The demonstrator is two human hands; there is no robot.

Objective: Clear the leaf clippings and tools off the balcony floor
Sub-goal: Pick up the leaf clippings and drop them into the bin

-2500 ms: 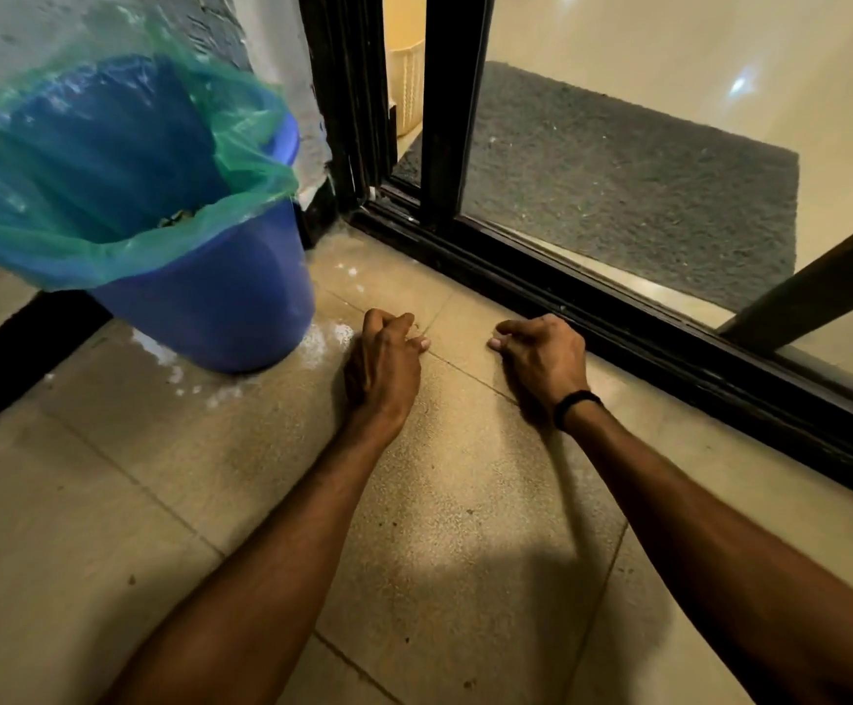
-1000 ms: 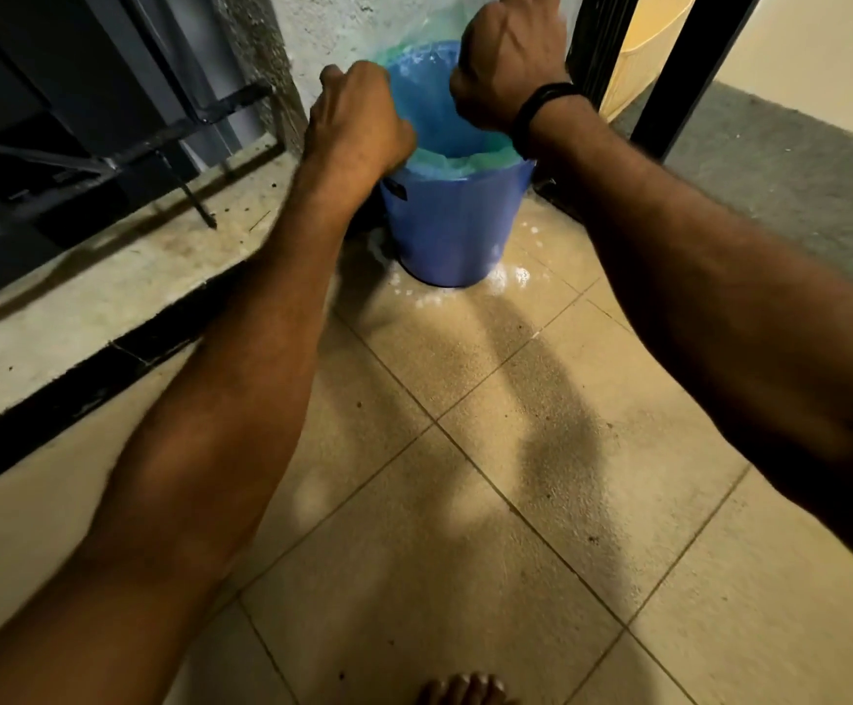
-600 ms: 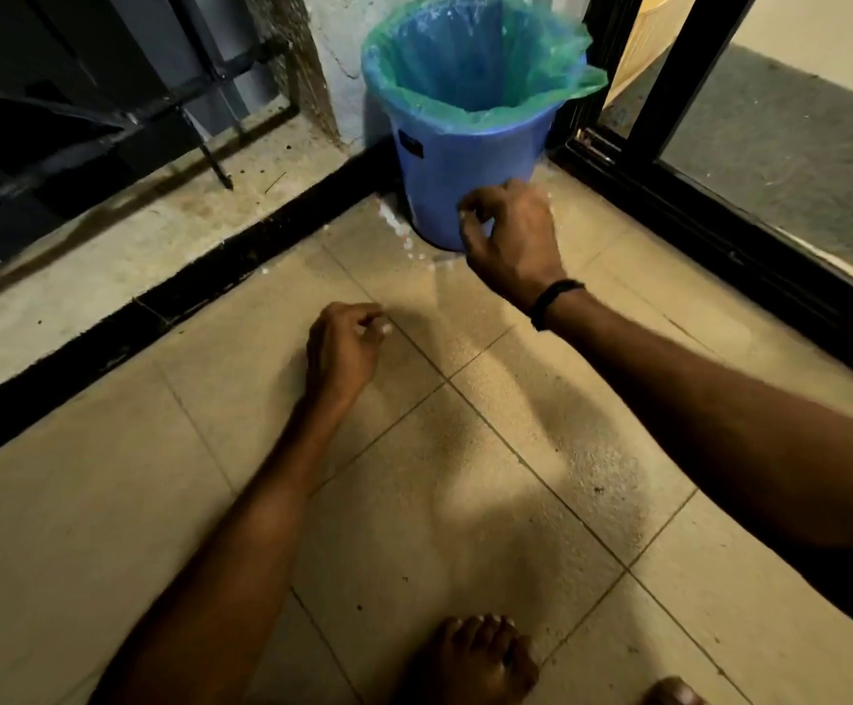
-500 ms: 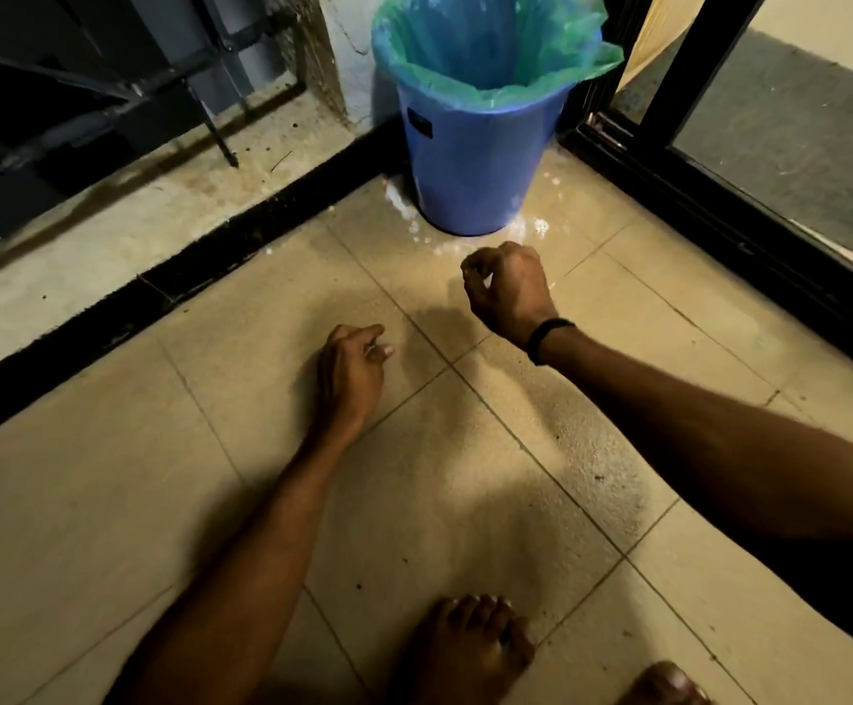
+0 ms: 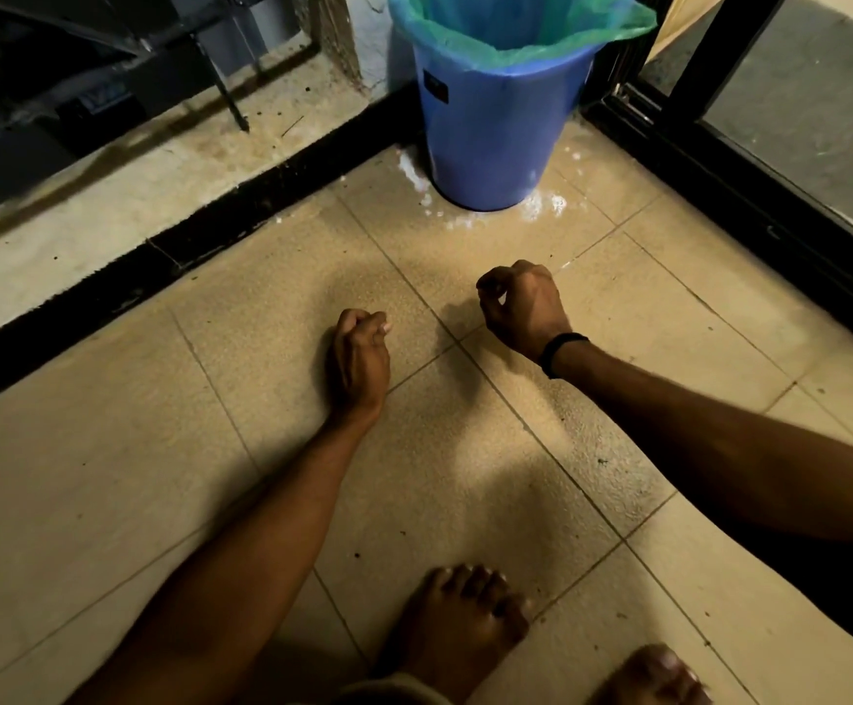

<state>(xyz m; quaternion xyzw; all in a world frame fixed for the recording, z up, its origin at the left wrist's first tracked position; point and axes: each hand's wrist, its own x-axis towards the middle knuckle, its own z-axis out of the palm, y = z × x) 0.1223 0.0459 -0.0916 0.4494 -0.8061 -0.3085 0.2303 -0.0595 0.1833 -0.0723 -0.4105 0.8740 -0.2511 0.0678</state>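
Left hand (image 5: 360, 363) is low on the beige tiled balcony floor (image 5: 109, 475), fingers curled tight under the thumb. Right hand (image 5: 523, 307) hovers just above the tile with thumb and forefinger nipped together. Probably both are picking up fine debris, but I cannot tell whether either holds any.

The blue plastic bin with green liner (image 5: 495, 119) stands in the corner, near both hands, likely for short drops.

Leaf clippings: only a few dark specks (image 5: 602, 461) on the tiles by the right forearm. Tools: not in view.

Count: two hands, one bin, two bare feet (image 5: 460, 623).
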